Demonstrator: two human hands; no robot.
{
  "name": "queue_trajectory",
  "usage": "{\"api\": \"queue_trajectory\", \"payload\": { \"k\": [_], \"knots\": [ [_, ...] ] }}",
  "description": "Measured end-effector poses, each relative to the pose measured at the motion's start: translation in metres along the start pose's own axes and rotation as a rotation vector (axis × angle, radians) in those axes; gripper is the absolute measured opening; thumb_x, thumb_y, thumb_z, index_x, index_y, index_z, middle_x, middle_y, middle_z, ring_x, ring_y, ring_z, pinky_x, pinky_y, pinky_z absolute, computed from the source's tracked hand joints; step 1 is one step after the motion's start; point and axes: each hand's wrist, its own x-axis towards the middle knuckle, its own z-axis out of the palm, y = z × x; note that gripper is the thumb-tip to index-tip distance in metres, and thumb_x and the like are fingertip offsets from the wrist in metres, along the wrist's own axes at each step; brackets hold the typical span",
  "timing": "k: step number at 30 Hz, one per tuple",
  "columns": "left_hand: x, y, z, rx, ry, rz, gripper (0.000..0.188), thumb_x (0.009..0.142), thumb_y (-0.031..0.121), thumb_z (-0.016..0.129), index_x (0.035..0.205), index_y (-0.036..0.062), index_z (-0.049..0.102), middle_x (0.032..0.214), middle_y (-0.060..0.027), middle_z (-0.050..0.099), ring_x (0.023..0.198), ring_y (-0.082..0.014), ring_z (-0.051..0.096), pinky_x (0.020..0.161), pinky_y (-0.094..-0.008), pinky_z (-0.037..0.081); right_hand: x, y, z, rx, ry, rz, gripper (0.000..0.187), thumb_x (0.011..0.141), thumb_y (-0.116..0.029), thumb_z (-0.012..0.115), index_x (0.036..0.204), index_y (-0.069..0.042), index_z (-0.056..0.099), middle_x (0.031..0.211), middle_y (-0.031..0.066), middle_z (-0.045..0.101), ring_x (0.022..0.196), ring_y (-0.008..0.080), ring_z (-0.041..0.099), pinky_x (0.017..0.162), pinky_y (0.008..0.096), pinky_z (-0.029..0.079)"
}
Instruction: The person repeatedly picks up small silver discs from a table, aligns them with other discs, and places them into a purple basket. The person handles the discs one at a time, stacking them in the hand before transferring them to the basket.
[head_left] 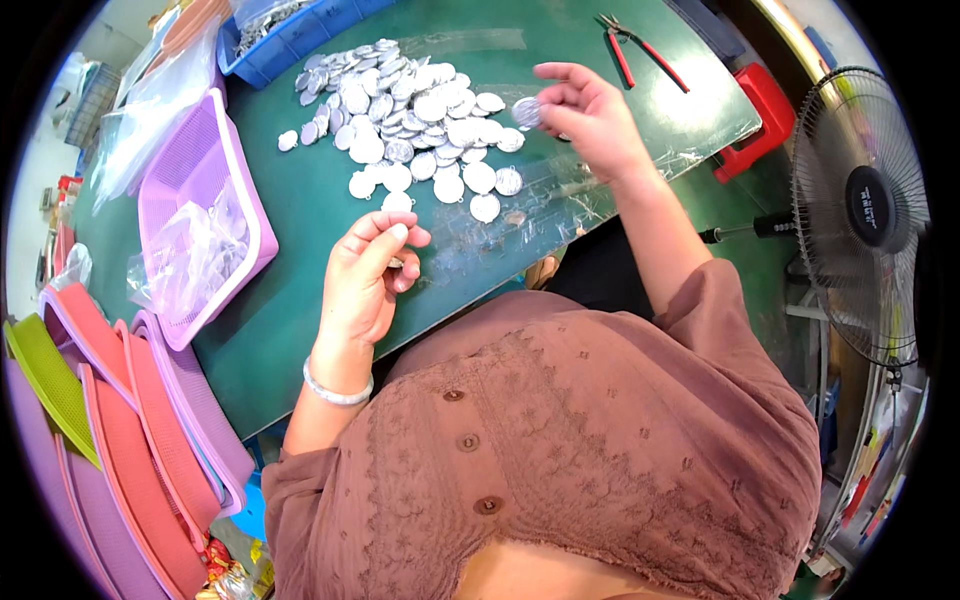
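Observation:
Many round silver-grey medallions (400, 105), some with a small loop at the rim, lie in a loose heap on the green table. My right hand (592, 120) is raised to the right of the heap, with one silver medallion (527, 112) pinched at its fingertips. My left hand (368, 262) is closed just in front of the heap's near edge, thumb against the forefinger. A small edge of something shows under its curled fingers, too little to name. A few single medallions (485, 208) lie apart at the near side.
Red-handled cutting pliers (645, 55) lie at the far right. A blue bin (300, 40) of metal parts stands at the back, and a purple basket (262, 225) with clear plastic bags at the left. Stacked baskets (150, 430) fill the lower left; a fan (865, 215) stands right.

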Motion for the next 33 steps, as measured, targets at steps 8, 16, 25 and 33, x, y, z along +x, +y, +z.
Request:
{"api": "queue_trajectory", "payload": {
  "k": [8, 16, 25, 33],
  "knots": [
    [-0.003, 0.006, -0.003, -0.036, 0.018, -0.024, 0.011, 0.084, 0.010, 0.051, 0.089, 0.0022, 0.056, 0.075, -0.0072, 0.059, 0.052, -0.0096, 0.049, 0.046, -0.0194, 0.037, 0.034, -0.010, -0.012, -0.032, -0.083, 0.089, 0.034, 0.076, 0.002, 0.053, 0.109, 0.001, 0.048, 0.079, 0.0027, 0.056, 0.066, 0.0089, 0.054, 0.058, 0.0203, 0.043],
    [-0.008, 0.013, -0.009, -0.023, 0.012, -0.018, 0.011, 0.085, 0.011, 0.051, 0.091, 0.0025, 0.055, 0.076, -0.0056, 0.059, 0.053, -0.0071, 0.050, 0.044, -0.0167, 0.035, 0.097, -0.019, 0.033, -0.035, -0.243, 0.252, 0.036, 0.074, 0.003, 0.054, 0.109, 0.003, 0.046, 0.078, 0.0064, 0.054, 0.064, 0.0137, 0.057, 0.056, 0.0233, 0.046],
    [-0.012, 0.015, -0.017, -0.031, 0.028, 0.002, 0.012, 0.084, 0.012, 0.051, 0.090, 0.0032, 0.056, 0.075, -0.0056, 0.060, 0.054, -0.0083, 0.050, 0.044, -0.0168, 0.035, 0.191, -0.029, 0.131, -0.057, -0.361, 0.299, 0.037, 0.067, 0.009, 0.056, 0.103, 0.007, 0.048, 0.076, 0.0155, 0.056, 0.059, 0.0207, 0.058, 0.049, 0.0307, 0.050],
    [-0.017, 0.015, -0.024, -0.032, 0.071, 0.015, 0.013, 0.084, 0.012, 0.050, 0.091, 0.0019, 0.055, 0.074, -0.0064, 0.059, 0.053, -0.0094, 0.050, 0.044, -0.0183, 0.036, 0.228, -0.046, 0.178, 0.151, -0.259, 0.192, 0.046, 0.073, 0.004, 0.060, 0.116, 0.004, 0.043, 0.099, 0.0178, 0.055, 0.079, 0.0240, 0.058, 0.064, 0.0317, 0.052]
  ]
}}
